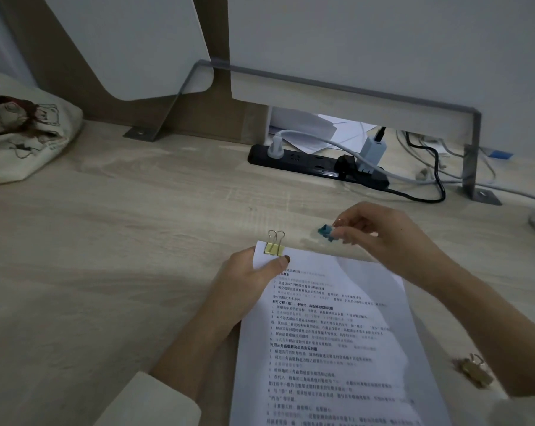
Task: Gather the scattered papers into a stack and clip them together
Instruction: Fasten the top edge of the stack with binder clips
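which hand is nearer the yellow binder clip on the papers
Left. The left hand grips the papers with its thumb just below the yellow binder clip. The right hand is off to the clip's right, its fingers pinching a blue clip.

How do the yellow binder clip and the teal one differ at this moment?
The yellow binder clip is clamped on the top left corner of the paper stack; the teal binder clip is off the paper, pinched in the right hand above the desk. The yellow one shows its wire handles, standing past the paper's edge; the teal one's are hidden by fingers. The left hand holds the stack beside the yellow clip. Both are small binder clips.
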`<action>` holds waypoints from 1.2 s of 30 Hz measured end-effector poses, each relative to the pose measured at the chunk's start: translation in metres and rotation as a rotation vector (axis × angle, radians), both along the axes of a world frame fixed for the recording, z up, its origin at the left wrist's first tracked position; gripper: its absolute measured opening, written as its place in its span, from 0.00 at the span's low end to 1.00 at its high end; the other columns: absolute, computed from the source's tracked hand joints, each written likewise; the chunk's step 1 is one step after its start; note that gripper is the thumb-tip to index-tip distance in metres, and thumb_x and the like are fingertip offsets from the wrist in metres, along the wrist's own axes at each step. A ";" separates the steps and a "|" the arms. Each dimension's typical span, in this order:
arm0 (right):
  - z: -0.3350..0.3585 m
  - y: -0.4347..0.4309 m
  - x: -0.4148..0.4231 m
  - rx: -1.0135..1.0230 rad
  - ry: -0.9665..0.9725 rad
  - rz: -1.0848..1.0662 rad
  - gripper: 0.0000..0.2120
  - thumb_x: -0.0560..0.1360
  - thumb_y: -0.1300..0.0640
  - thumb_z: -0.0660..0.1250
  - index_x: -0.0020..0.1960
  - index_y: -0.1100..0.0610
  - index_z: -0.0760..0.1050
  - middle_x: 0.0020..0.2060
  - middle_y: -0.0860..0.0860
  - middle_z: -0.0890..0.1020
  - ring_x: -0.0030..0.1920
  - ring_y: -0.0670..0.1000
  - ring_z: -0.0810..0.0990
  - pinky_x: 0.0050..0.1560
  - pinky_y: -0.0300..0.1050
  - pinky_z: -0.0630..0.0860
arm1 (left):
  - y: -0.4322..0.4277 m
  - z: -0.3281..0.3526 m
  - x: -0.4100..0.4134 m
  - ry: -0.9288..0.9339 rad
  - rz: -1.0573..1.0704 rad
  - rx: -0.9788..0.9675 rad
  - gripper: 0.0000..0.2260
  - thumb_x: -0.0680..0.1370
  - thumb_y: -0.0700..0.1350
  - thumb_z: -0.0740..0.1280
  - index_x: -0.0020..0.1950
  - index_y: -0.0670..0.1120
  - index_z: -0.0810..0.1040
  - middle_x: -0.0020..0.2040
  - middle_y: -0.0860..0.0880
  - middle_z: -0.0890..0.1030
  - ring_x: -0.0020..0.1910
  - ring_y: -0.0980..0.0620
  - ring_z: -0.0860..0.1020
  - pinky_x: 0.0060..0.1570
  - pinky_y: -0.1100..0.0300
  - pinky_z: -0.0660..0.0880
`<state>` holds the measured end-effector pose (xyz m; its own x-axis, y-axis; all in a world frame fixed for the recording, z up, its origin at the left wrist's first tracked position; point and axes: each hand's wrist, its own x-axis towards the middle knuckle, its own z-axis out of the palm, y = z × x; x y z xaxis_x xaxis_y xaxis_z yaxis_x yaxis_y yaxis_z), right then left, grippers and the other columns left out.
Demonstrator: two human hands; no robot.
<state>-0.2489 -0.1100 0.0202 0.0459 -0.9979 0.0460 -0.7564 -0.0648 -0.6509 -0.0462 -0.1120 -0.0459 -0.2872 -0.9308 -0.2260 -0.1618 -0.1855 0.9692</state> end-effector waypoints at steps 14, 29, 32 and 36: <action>0.023 -0.014 0.002 0.112 0.259 0.313 0.04 0.73 0.55 0.68 0.41 0.55 0.78 0.33 0.45 0.80 0.37 0.42 0.78 0.38 0.28 0.71 | -0.002 0.000 0.000 0.118 -0.028 0.037 0.05 0.75 0.46 0.67 0.44 0.48 0.82 0.45 0.48 0.86 0.46 0.49 0.84 0.54 0.49 0.78; 0.032 -0.033 0.000 0.364 0.210 0.399 0.04 0.73 0.56 0.69 0.41 0.57 0.79 0.33 0.48 0.81 0.30 0.38 0.77 0.35 0.26 0.72 | -0.003 0.004 0.002 0.203 -0.062 0.036 0.04 0.75 0.44 0.67 0.43 0.50 0.81 0.40 0.52 0.86 0.42 0.53 0.84 0.45 0.60 0.79; 0.030 -0.035 -0.002 0.377 0.215 0.401 0.04 0.73 0.56 0.68 0.42 0.57 0.80 0.34 0.49 0.82 0.31 0.39 0.77 0.35 0.27 0.72 | -0.003 0.003 0.002 0.186 -0.060 0.026 0.04 0.75 0.45 0.67 0.44 0.50 0.81 0.42 0.51 0.86 0.42 0.52 0.85 0.47 0.58 0.79; 0.029 -0.036 -0.005 0.395 0.220 0.412 0.05 0.73 0.56 0.68 0.43 0.58 0.80 0.37 0.54 0.84 0.33 0.40 0.78 0.36 0.27 0.73 | -0.003 0.003 0.002 0.172 -0.056 0.019 0.04 0.75 0.45 0.67 0.44 0.50 0.81 0.42 0.51 0.86 0.43 0.52 0.84 0.48 0.57 0.79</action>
<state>-0.2540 -0.1455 0.0491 0.3980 -0.8357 -0.3785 -0.8400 -0.1661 -0.5165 -0.0441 -0.1147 -0.0429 -0.3747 -0.9081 -0.1869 -0.0050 -0.1996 0.9799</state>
